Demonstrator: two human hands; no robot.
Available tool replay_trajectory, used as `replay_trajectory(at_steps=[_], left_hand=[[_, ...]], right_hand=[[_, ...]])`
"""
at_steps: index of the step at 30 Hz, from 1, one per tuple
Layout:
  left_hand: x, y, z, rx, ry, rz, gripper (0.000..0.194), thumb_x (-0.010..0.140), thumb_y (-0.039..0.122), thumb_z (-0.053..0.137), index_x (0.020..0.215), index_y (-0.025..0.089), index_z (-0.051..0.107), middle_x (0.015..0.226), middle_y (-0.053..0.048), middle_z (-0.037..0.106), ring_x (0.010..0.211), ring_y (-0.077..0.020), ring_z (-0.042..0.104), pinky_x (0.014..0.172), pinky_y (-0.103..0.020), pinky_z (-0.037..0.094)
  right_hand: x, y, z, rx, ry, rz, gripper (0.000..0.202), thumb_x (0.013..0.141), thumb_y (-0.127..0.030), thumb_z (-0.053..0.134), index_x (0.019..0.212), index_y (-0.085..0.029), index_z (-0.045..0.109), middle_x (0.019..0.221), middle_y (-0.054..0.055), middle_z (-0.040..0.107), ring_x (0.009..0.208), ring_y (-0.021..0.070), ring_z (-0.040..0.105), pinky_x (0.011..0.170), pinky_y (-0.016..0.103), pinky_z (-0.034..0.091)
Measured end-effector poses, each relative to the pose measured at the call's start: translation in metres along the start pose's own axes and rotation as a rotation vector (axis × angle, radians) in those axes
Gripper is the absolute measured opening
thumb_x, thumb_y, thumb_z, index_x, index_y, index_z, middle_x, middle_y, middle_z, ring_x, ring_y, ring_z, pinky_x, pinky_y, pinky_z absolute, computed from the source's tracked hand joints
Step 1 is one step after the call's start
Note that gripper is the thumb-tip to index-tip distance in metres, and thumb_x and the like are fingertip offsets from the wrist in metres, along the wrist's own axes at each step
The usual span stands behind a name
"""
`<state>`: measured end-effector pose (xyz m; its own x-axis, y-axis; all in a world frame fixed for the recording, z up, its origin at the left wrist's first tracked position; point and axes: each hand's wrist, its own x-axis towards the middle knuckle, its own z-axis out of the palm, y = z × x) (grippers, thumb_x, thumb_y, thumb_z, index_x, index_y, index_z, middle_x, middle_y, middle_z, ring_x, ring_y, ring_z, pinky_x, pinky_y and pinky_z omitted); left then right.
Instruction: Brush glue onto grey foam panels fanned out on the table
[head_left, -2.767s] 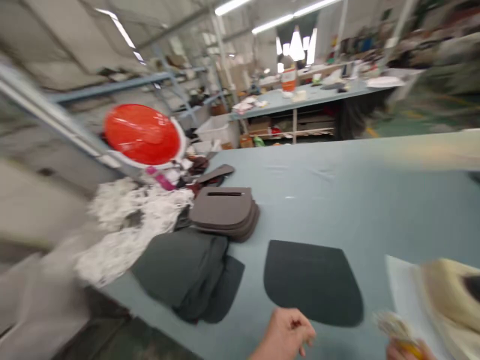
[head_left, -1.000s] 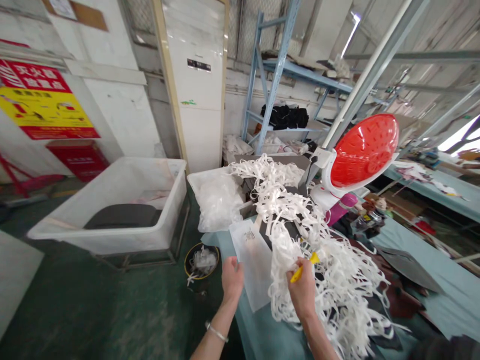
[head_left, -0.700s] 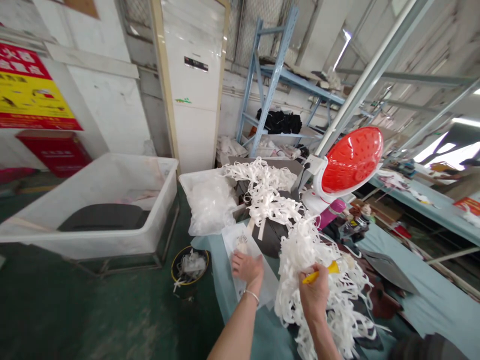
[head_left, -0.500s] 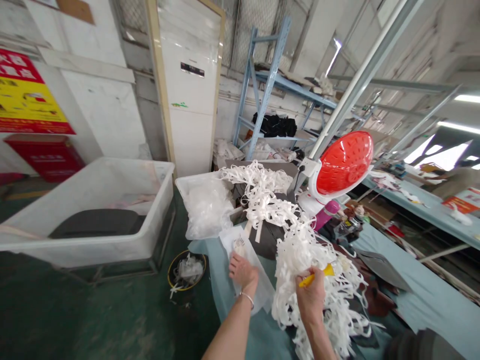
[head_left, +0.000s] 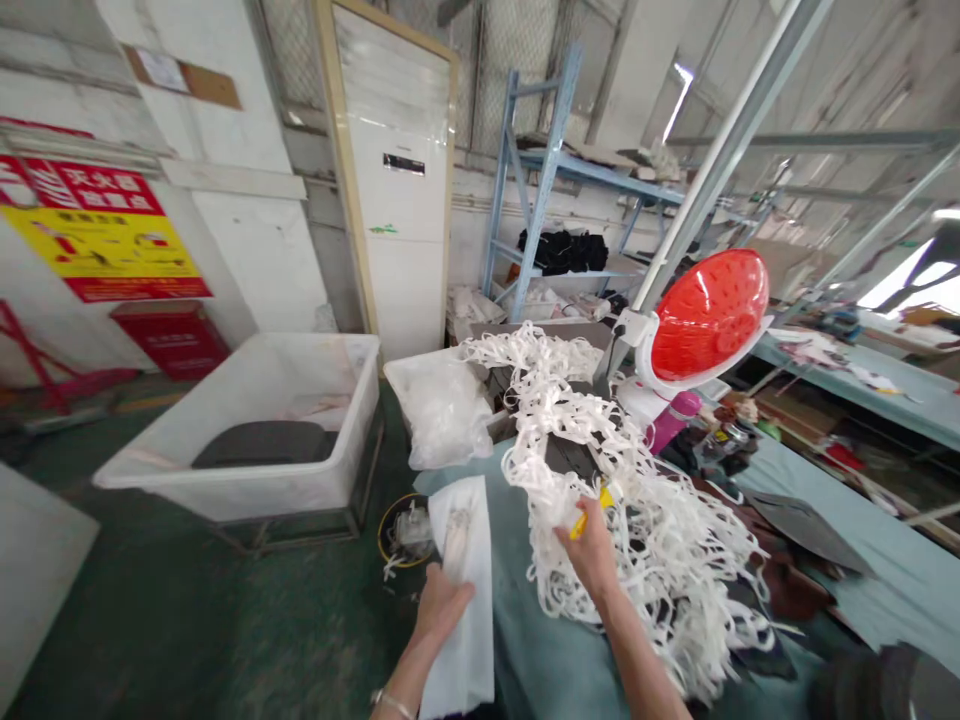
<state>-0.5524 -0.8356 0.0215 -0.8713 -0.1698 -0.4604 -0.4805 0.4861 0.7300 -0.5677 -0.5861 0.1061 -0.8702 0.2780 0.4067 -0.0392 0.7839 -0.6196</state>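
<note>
My left hand (head_left: 444,605) is closed on the left edge of a long white sheet or flat bag (head_left: 474,630), lifted at the front edge of the cloth-covered table. A pale, narrow thing (head_left: 456,535) shows at its upper part; I cannot tell whether it is inside or printed on it. My right hand (head_left: 592,553) is closed around a small yellow tool (head_left: 606,496), whose kind I cannot make out. That hand rests against a large tangled heap of white strips (head_left: 555,490); whether it also grips some strips is hidden.
A red-faced white lamp or fan (head_left: 709,315) hangs on a metal post right of the heap. Clear plastic bags (head_left: 442,415) fill a white tub behind. A round bin (head_left: 384,535) stands on the floor, near a large white cart (head_left: 300,485). Dark flat pieces (head_left: 810,530) lie at right.
My left hand has taken hold of the white sheet and drawn it left and toward me, off the table. My right hand has moved slightly left with the yellow tool. The view has turned left.
</note>
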Motion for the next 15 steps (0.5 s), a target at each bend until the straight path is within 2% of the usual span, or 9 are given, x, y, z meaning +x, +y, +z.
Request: replay_trajectory(at_steps=[2,4,8,10,12,15], left_hand=[[-0.010,-0.022,-0.024,-0.047,0.005,-0.058,0.040,0.067,0.028,0.058,0.103,0.014,0.046,0.089,-0.009,0.063,0.082,-0.0219,0.065,0.072,-0.030,0.049],[-0.024,-0.043,-0.049,-0.080,0.035,-0.107,0.041,0.069,0.030,0.058,0.105,0.014,0.044,0.090,-0.008,0.064,0.082,-0.0214,0.065,0.072,-0.030,0.049],[-0.062,-0.081,-0.086,-0.135,0.119,-0.168,0.042,0.071,0.033,0.057,0.107,0.016,0.043,0.095,-0.006,0.064,0.086,-0.0203,0.065,0.073,-0.029,0.050],[-0.083,-0.098,-0.096,-0.164,0.168,-0.202,0.046,0.072,0.036,0.057,0.110,0.016,0.042,0.099,-0.007,0.064,0.088,-0.0201,0.064,0.075,-0.029,0.050],[-0.103,-0.110,-0.100,-0.164,0.222,-0.241,0.052,0.072,0.040,0.058,0.115,0.015,0.040,0.104,-0.009,0.063,0.092,-0.0207,0.064,0.079,-0.030,0.049],[-0.126,-0.116,-0.103,-0.049,0.288,-0.312,0.064,0.072,0.040,0.058,0.124,0.012,0.033,0.110,-0.013,0.061,0.098,-0.0229,0.062,0.084,-0.031,0.048]], right_hand=[[-0.008,-0.006,0.000,0.016,-0.091,-0.049,0.042,0.072,-0.036,0.059,0.108,-0.019,0.046,0.104,0.008,0.057,0.093,0.0242,0.055,0.081,0.037,0.044],[-0.016,-0.009,-0.003,0.027,-0.129,-0.083,0.043,0.076,-0.042,0.059,0.110,-0.019,0.047,0.106,0.009,0.058,0.096,0.0249,0.056,0.083,0.038,0.044],[-0.028,-0.018,-0.015,0.018,-0.096,-0.064,0.035,0.087,-0.049,0.045,0.099,-0.018,0.056,0.092,0.009,0.061,0.083,0.0235,0.057,0.076,0.036,0.044],[-0.032,-0.030,-0.023,0.030,-0.108,-0.042,0.038,0.090,-0.049,0.040,0.102,-0.018,0.058,0.090,0.009,0.062,0.077,0.0219,0.058,0.073,0.035,0.043],[-0.037,-0.047,-0.029,0.088,-0.146,-0.077,0.041,0.092,-0.047,0.040,0.116,-0.018,0.056,0.096,0.009,0.062,0.081,0.0211,0.058,0.075,0.035,0.043],[-0.052,-0.079,-0.031,0.235,-0.194,-0.171,0.039,0.093,-0.043,0.040,0.121,-0.021,0.055,0.102,0.009,0.058,0.090,0.0202,0.055,0.082,0.036,0.042]])
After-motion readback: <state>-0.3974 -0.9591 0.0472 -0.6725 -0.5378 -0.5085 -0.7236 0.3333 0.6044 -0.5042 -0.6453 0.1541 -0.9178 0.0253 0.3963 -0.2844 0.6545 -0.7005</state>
